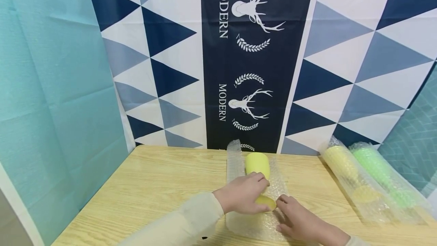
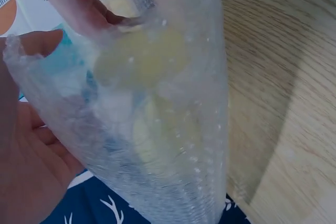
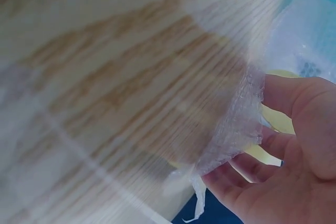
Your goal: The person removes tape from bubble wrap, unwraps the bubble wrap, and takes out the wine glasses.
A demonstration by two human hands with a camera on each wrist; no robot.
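Observation:
A yellow goblet point(image 1: 257, 162) lies on its side on a strip of bubble wrap point(image 1: 250, 226), with its bowl toward the wall. My left hand point(image 1: 243, 194) holds it around the stem, thumb against the round foot. Near that foot, my right hand point(image 1: 298, 217) pinches the edge of the wrap. In the right wrist view, the right hand point(image 3: 294, 150) has thumb and fingers on the crinkled wrap edge point(image 3: 236, 124). Through the clear bubble wrap point(image 2: 205, 129) in the left wrist view, the goblet point(image 2: 163, 135) shows blurred. The stem is mostly hidden by my left hand.
At the right side of the wooden table point(image 1: 170, 174) lie two bubble-wrapped goblets, one pale yellow point(image 1: 341, 162) and one green point(image 1: 373, 166). A patterned cloth point(image 1: 252, 63) hangs behind the table, and a teal curtain point(image 1: 58, 86) hangs on the left.

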